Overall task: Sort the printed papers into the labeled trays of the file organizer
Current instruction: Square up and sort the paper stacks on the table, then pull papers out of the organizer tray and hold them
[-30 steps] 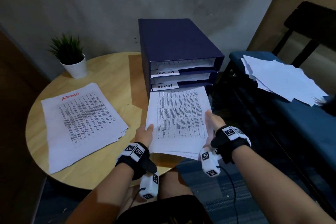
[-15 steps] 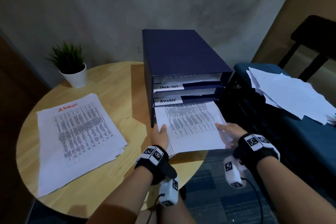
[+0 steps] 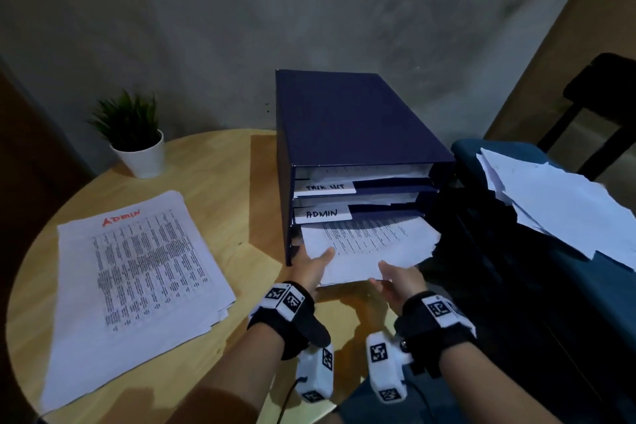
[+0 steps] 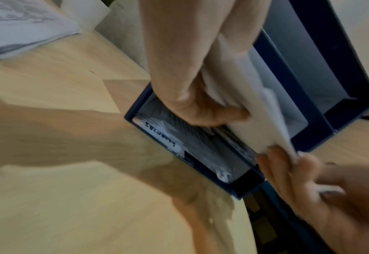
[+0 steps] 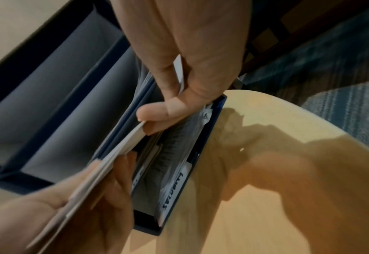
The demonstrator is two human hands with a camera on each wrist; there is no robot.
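A navy file organizer (image 3: 354, 134) stands on the round wooden table (image 3: 213, 182), with white labels reading "ADMIN" (image 3: 321, 213) and one above it. Both hands hold a stack of printed papers (image 3: 368, 244) whose far end sits in the slot below the ADMIN label. My left hand (image 3: 311, 267) pinches the stack's near left corner, thumb on top. My right hand (image 3: 395, 279) grips its near edge. In the left wrist view the stack (image 4: 255, 111) hangs above the bottom tray, which holds papers and a handwritten label (image 4: 157, 135). The right wrist view shows the thumb (image 5: 155, 113) against the stack (image 5: 118, 151).
A pile of sheets headed "ADMIN" in red (image 3: 134, 286) lies on the table's left. A small potted plant (image 3: 137, 141) stands at the back left. Loose white papers (image 3: 557, 203) lie on a blue seat at the right, with a dark chair (image 3: 602, 96) behind.
The stack has gone forward and down from in front of the organizer into the slot under the ADMIN label. Both hands followed it, the right one shifting from the side edge to the near edge.
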